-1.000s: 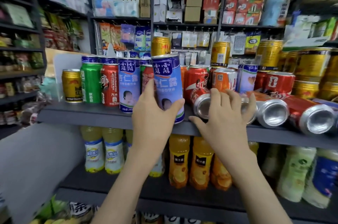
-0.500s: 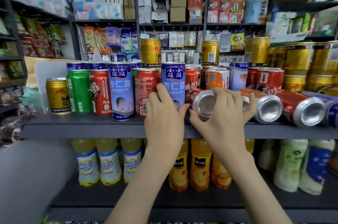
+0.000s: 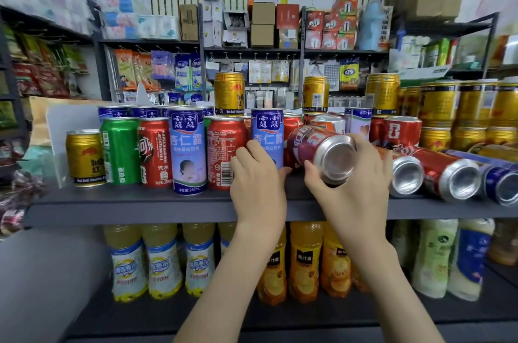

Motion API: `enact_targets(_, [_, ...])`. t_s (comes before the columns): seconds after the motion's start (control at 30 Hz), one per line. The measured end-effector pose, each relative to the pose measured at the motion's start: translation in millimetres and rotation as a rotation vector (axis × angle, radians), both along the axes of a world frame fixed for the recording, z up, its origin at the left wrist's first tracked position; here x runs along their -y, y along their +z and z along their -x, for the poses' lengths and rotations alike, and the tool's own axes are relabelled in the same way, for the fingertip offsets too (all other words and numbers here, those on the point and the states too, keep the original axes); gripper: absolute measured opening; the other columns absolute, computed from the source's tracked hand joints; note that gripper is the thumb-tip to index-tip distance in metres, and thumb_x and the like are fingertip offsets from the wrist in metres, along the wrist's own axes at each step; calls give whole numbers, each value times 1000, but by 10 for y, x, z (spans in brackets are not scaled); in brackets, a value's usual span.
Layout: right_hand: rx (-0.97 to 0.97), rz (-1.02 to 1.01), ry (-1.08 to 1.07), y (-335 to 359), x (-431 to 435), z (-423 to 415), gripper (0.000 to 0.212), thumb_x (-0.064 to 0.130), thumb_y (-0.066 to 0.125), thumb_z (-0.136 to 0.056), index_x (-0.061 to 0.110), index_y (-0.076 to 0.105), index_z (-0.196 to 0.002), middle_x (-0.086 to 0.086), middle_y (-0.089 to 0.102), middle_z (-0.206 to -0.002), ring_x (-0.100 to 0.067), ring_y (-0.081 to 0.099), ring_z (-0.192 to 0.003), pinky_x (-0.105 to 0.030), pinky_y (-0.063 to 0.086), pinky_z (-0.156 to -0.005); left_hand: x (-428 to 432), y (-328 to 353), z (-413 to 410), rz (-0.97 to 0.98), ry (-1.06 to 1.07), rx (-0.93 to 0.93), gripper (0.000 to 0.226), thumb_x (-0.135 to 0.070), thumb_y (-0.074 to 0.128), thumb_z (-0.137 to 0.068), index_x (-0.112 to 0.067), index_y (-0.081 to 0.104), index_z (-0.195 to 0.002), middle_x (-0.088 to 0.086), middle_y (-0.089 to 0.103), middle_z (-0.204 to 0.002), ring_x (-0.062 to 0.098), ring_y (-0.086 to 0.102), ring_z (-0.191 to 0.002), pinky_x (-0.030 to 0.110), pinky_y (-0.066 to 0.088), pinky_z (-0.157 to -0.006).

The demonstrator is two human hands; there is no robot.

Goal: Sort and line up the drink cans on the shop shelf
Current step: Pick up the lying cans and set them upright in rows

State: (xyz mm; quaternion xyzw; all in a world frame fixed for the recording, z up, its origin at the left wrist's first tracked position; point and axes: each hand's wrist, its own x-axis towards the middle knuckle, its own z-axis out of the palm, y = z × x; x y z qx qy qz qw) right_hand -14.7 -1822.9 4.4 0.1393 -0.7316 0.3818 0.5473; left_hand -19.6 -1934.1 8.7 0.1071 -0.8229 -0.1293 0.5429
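The right hand (image 3: 361, 188) grasps a red can (image 3: 316, 150), tilted with its silver base toward us, lifted just above the shelf (image 3: 140, 206) near its front edge. The left hand (image 3: 259, 180) curls around a blue can (image 3: 267, 135) standing upright beside it. Bare shelf shows along the front edge. 3 cans (image 3: 448, 174) lie on their sides at the right; the last is cut off. Rear cans are mostly hidden.

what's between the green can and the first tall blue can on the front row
In the head view, one upright red cola can stands between the green can and the tall blue-and-white can, close beside both.
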Motion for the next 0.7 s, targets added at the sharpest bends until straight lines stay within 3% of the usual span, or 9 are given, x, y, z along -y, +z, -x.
enact_targets(0.03, [17, 47, 49, 22, -9, -30, 68, 42, 70, -75, 2, 49, -126, -8, 56, -115, -16, 43, -112, -40, 35, -106, 4, -6, -12, 4, 2, -24, 65, -39, 89, -52, -1, 55, -93, 11, 58, -82, 24, 59, -73, 25, 43, -47])
enact_targets(0.1, [46, 112, 127, 41, -46, -74, 66, 36, 75, -75, 9, 47, -128, 1, 50, -112, -8, 45, -104, -4, 33, -90, 9, -14, -102, -15, -57, -68, 51, -40, 79, -69, -4, 54, -97, 9, 57, -88, 21, 57, -79, 23, 38, -54])
enact_targets(0.13, [39, 127, 139, 45, -65, -92, 64, 35, 75, -74, 12, 46, -127, 6, 47, -111, 0, 43, -100, 2, 32, -82, 5, -5, -167, -62, -159, -47, 41, -42, 67, -81, -8, 55, -100, 5, 57, -92, 17, 56, -82, 20, 37, -60])
enact_targets(0.23, [-31, 136, 157, 48, -97, -153, 62, 33, 75, -74, 12, 47, -125, 11, 47, -111, 8, 41, -100, 4, 30, -81, -49, 123, -344, -536, -828, 260, 48, -54, 37, -92, -15, 62, -103, -3, 68, -94, 8, 64, -86, 24, 51, -77])
enact_targets(0.27, [-53, 121, 158, 45, -96, -172, 63, 33, 76, -75, 10, 47, -125, 11, 46, -112, 11, 41, -100, 5, 30, -82, -78, 188, -402, -761, -1107, 356, 50, -56, 38, -91, -15, 64, -104, 0, 71, -95, 10, 68, -89, 29, 55, -82])
enact_targets(0.33, [-84, 53, 170, 38, -84, -202, 65, 35, 76, -74, 8, 46, -126, 11, 44, -114, 19, 40, -102, 4, 30, -84, -111, 289, -442, -1057, -1407, 428, 54, -55, 45, -85, -11, 63, -111, 5, 73, -101, 14, 69, -95, 31, 55, -85])
enact_targets(0.5, [66, -141, 411, 93, -219, -216, 62, 27, 79, -74, 18, 42, -122, 9, 48, -113, 9, 47, -107, -7, 39, -87, -99, 282, -375, -1123, -1378, 311, 38, -29, 63, -85, -6, 58, -115, 8, 71, -103, 16, 70, -89, 27, 57, -76])
enact_targets(0.6, [237, -149, 627, 218, -351, -183, 40, 46, 63, -83, 27, 49, -115, 16, 58, -111, 0, 56, -107, -17, 46, -87, -51, 191, -305, -924, -1240, 226, 45, -28, 71, -80, -19, 55, -120, 0, 70, -108, 9, 68, -94, 29, 56, -83])
enact_targets(0.7, [300, -152, 584, 432, -422, -69, 44, 54, 59, -85, 29, 49, -121, 16, 60, -112, 3, 58, -105, -24, 50, -88, -39, 151, -281, -706, -1149, 213, 51, -34, 76, -75, -31, 52, -120, -8, 69, -108, 5, 66, -97, 32, 54, -87])
